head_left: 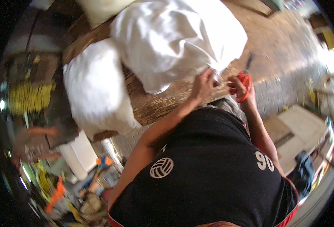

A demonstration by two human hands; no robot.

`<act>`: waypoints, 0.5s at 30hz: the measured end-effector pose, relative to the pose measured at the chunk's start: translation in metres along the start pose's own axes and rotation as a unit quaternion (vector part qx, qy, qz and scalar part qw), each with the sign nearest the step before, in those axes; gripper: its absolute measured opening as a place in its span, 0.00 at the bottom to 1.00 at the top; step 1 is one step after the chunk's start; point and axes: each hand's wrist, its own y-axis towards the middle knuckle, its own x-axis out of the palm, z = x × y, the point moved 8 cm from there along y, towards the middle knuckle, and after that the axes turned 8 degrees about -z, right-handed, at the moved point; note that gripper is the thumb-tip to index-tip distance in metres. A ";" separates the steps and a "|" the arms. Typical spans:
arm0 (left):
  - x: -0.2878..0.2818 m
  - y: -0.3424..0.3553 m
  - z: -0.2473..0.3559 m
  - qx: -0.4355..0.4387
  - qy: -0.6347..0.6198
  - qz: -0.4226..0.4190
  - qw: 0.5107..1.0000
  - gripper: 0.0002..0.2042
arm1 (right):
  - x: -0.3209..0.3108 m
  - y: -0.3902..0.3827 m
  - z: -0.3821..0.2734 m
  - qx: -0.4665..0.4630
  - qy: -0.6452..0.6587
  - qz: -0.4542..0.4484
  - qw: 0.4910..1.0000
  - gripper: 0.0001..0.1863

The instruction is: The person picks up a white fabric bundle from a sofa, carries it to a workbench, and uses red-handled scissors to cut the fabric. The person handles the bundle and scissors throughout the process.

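A large, shiny white cloth [174,41] lies bunched and puffed up on the wooden table [152,104]. At its near right corner, my left hand [202,85] is closed, pinching the cloth's edge between the fingers. Just to the right, my right hand [251,98] grips scissors [245,78] with red-orange handles, its fingers through the loops. Their dark blades point up and away, apart from the cloth. Blur hides whether the right fingertips also touch a loose thread or scrap.
Left of the cloth sits a plump white pillow [95,83]; a cream cushion [102,9] is behind. At lower left is a heap of colourful scraps [72,200] beside a white board [80,155]. Another person's arm [42,131] shows at far left. Pale panels [299,132] lie at right.
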 end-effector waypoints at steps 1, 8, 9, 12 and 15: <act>-0.001 -0.006 0.007 -0.025 0.050 -0.025 0.998 0.10 | -0.004 0.012 -0.001 -0.039 0.002 0.016 0.999 0.19; -0.042 -0.061 -0.078 -0.006 0.086 0.002 0.996 0.16 | -0.051 0.118 -0.031 -0.167 -0.268 0.099 0.944 0.14; -0.050 -0.069 -0.085 -0.007 0.063 0.014 0.998 0.16 | -0.074 0.148 -0.016 -0.194 -0.201 0.096 0.955 0.13; -0.071 -0.092 -0.118 -0.120 -0.035 0.038 0.991 0.18 | -0.132 0.244 0.011 -0.263 -0.123 0.061 0.955 0.10; -0.086 -0.102 -0.148 -0.165 -0.269 0.184 0.931 0.20 | -0.169 0.304 0.031 -0.190 0.078 0.013 0.979 0.10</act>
